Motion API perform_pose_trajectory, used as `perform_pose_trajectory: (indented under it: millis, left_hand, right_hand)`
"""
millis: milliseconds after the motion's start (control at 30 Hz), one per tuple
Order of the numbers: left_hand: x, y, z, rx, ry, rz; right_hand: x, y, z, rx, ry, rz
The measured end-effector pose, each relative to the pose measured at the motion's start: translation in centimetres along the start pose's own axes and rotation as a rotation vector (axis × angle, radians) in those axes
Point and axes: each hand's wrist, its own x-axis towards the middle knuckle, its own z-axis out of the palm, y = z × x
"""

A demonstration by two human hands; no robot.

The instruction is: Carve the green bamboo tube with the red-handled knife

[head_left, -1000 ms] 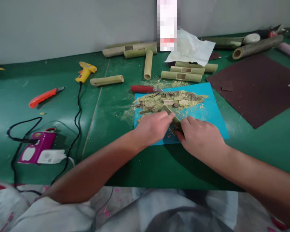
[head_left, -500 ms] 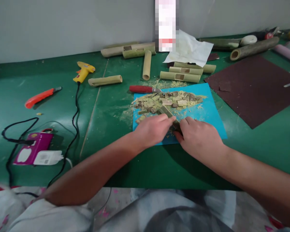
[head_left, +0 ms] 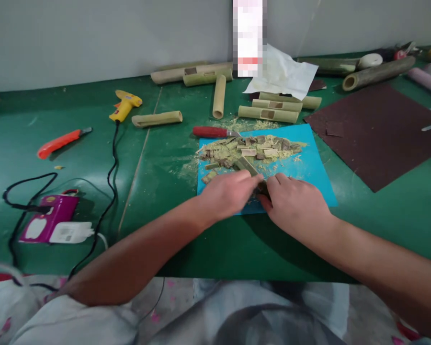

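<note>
A short bamboo piece [head_left: 246,165] slants over a blue sheet [head_left: 318,177], its far end showing beyond my fingers. My left hand [head_left: 232,191] is closed around its middle. My right hand [head_left: 298,201] is closed at its near end, where the fingers hide most of it. The part between the two hands looks dark, and I cannot make out its detail. Bamboo chips and shavings [head_left: 249,149] lie heaped on the blue sheet just past my hands. A red-handled chisel-like tool [head_left: 211,132] rests at the sheet's back left edge.
Cut bamboo tubes [head_left: 268,114] lie along the back of the green table. To the left are a yellow glue gun [head_left: 124,106] with a black cord, an orange utility knife [head_left: 61,143] and a purple power strip [head_left: 46,218]. A dark brown sheet [head_left: 377,139] covers the right side.
Both hands stay closed on the bamboo piece in nearly the same place. My left thumb has shifted very slightly; the camera view has moved a little.
</note>
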Motion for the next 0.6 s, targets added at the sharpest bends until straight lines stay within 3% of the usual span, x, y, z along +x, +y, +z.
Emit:
perform_pose_trajectory:
  millis: [100,233,333,467,600]
  left_hand:
    - [0.08,-0.02,0.04,0.046,0.073,-0.061]
    - [0.00,-0.18,0.06,-0.031,-0.013,-0.022]
    - [-0.06,-0.12,-0.02,0.032,0.085,-0.099]
    - [-0.16,0.33,-0.15,-0.028,-0.020,0.006]
    - [-0.26,0.07,-0.08,0.058,0.103,-0.050]
  right_hand:
    - [0.04,-0.02,0.03,-0.005,-0.011,0.010]
    - [0.11,-0.13,0.01,0.000,-0.011,-0.009]
    - [0.13,-0.17,-0.05,0.001,-0.019,0.017]
    - [0.01,-0.04,-0.10,0.004,-0.001,-0.011]
    - [-0.09,0.01,-0.03,0.012,0.013,0.002]
